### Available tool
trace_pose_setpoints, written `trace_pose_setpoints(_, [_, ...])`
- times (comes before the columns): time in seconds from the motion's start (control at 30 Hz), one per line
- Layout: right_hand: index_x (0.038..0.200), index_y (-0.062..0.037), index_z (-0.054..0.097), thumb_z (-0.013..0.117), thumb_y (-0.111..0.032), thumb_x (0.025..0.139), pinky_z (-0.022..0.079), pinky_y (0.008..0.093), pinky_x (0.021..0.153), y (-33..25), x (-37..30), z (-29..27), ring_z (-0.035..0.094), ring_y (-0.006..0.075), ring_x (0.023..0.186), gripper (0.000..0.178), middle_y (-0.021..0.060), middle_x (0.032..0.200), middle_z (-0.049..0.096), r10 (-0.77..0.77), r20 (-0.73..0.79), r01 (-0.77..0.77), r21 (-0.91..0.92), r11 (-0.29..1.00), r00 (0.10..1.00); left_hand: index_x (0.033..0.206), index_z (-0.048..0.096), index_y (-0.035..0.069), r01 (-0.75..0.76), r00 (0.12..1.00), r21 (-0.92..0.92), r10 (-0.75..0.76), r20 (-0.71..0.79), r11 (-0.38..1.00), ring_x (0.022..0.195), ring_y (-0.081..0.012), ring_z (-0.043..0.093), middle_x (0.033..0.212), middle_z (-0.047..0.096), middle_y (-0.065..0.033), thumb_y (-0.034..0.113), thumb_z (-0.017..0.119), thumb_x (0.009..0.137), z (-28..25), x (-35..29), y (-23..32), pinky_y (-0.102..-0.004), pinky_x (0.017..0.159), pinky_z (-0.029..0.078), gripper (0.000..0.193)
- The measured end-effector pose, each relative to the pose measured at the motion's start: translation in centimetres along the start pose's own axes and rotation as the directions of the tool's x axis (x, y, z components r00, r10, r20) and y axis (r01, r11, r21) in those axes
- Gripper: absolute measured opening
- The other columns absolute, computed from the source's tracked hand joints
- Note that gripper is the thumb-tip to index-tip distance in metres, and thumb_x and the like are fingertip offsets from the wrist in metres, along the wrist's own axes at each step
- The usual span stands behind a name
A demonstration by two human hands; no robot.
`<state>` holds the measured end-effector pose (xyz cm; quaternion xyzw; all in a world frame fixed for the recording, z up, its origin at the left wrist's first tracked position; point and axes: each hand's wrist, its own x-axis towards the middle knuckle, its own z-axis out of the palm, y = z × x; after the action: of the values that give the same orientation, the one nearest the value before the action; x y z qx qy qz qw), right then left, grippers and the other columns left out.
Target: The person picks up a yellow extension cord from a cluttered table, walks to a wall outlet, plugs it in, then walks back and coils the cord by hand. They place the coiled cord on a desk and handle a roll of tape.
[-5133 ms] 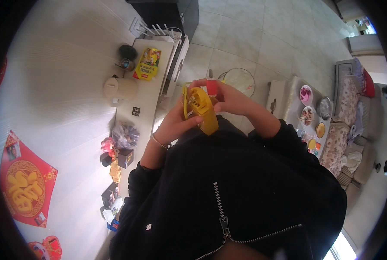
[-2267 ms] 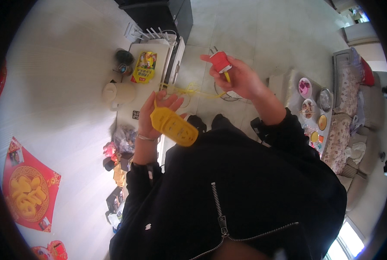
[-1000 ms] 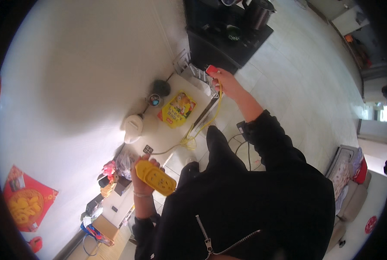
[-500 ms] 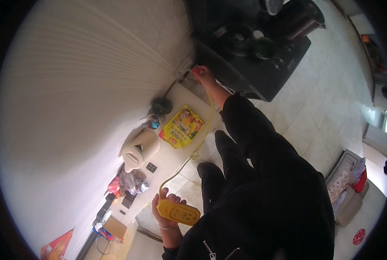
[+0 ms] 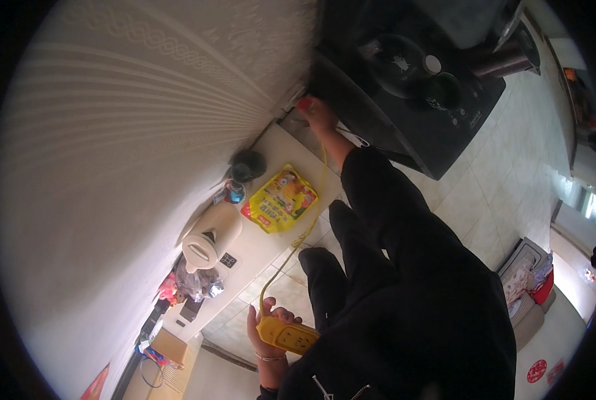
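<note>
My left hand (image 5: 262, 339) is wrapped around a yellow power strip (image 5: 290, 335), its sockets facing up. From the strip's end a yellow cord (image 5: 324, 164), knotted partway, runs past the counter's edge toward my right hand (image 5: 322, 119). That arm reaches far out, and the fingers are closed on a red plug (image 5: 304, 105) close to the wall outlet (image 5: 295, 93). Whether the plug's prongs are in the outlet is hidden by the fingers and the distance.
On the white counter (image 5: 248, 248) are a yellow pouch (image 5: 281, 200), a cream kettle (image 5: 212, 235), a dark round pot (image 5: 248, 165) and a cup (image 5: 235, 191). A black table (image 5: 404, 107) with a dark jug (image 5: 511, 59) stands beside my right arm. Pale tiles (image 5: 474, 180) cover the floor.
The whole view has shifted a little, with the black table showing lower and further right. My left hand and the power strip sit slightly further right. My right hand stays at the wall with the plug.
</note>
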<state>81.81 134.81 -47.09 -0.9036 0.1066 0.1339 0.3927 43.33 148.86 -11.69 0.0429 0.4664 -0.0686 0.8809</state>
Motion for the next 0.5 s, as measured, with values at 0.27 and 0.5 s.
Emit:
trace_pose_setpoints(0.27, [0.111, -0.0202, 0.065, 0.073, -0.043, 0.074, 0.048, 0.0400, 0.076, 0.2, -0.9, 0.4, 0.064, 0.0267, 0.084, 0.044, 0.0050, 0.086, 0.068, -0.098, -0.203, 0.108, 0.038, 0.993, 0.974, 0.110, 0.053, 0.011, 0.013, 0.999, -0.016, -0.013, -0.039, 1.000, 0.075, -0.0257, 0.055, 0.075, 0.060, -0.0115, 0.053, 0.025, 0.096, -0.6, 0.8, 0.4, -0.0457, 0.081, 0.041, 0.052])
trace_pose_setpoints(0.5, [0.105, -0.0221, 0.067, 0.074, -0.043, 0.071, 0.047, 0.0408, 0.073, -0.7, -1.6, 0.8, 0.064, 0.0257, 0.082, 0.040, 0.0042, 0.086, 0.068, -0.082, -0.244, 0.036, -0.188, 0.982, 0.966, 0.110, 0.054, 0.011, 0.026, 0.998, -0.024, -0.027, -0.056, 0.999, 0.075, -0.0259, 0.056, 0.076, 0.061, -0.0112, 0.057, 0.023, 0.095, -0.7, 1.0, 0.4, -0.0457, 0.081, 0.041, 0.057])
